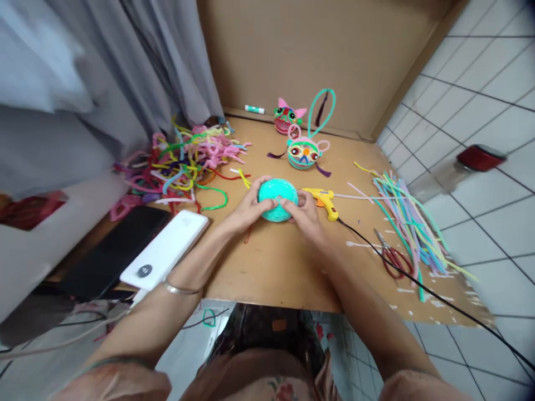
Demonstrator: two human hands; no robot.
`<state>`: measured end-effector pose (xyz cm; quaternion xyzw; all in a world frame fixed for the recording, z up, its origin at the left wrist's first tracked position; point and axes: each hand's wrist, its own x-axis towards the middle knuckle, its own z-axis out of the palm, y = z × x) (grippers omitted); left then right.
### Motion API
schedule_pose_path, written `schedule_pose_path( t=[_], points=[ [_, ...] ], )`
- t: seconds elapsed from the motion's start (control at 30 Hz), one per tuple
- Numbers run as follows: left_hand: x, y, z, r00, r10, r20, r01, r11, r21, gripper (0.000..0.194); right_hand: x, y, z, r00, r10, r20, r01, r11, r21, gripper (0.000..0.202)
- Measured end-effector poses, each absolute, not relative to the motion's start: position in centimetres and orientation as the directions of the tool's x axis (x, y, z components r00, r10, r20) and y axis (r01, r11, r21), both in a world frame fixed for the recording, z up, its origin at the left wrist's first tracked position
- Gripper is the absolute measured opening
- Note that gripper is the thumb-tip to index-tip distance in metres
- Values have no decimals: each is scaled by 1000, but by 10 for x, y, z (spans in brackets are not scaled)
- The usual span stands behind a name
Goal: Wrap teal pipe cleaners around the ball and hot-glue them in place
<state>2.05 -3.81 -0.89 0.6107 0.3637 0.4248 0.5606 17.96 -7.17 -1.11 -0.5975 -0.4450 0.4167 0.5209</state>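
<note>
A round turquoise disc [278, 192], which looks coiled from pipe cleaners, is held between both hands above the middle of the table. My left hand [253, 209] grips its left edge, with the thumb lying across its face. On the opposite edge, my right hand [307, 211] closes round the disc and its thumb presses close to the centre. Just right of that hand lies a yellow glue gun [325, 201] with a glue stick in its back. Behind the disc sits a turquoise animal-face ornament [304, 153] with pink loop ears and dark tassels.
A tangle of coloured pipe cleaners [188, 159] fills the back left. Straight pipe cleaners [413, 223] and red-handled scissors [393, 259] lie right, crossed by the glue gun's black cord [418, 295]. A white power bank [167, 248] and black phone [117, 250] rest left. A pink-eared ornament [287, 117] stands behind.
</note>
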Motion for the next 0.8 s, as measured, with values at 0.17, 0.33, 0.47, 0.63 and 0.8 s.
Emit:
schedule_pose_path(
  t=[0.17,0.33,0.47,0.63,0.8],
  points=[
    [16,-35,-5,462,880,110,-70,-87,994,88,182,-77,2,230,964,-136,15,-144,-990,64],
    [16,-34,-5,446,888,114,-36,-109,993,87,184,-78,3,216,964,-154,27,-164,-986,64],
    [17,-34,-8,449,887,104,-40,-96,995,87,184,-78,4,226,962,-152,38,-165,-986,63],
    [17,-37,-8,436,889,142,-25,-146,989,85,184,-79,9,256,957,-135,48,-152,-987,57],
    [16,-39,-8,486,868,103,-37,-97,995,82,185,-74,7,257,958,-124,72,-147,-987,54]
  ],
)
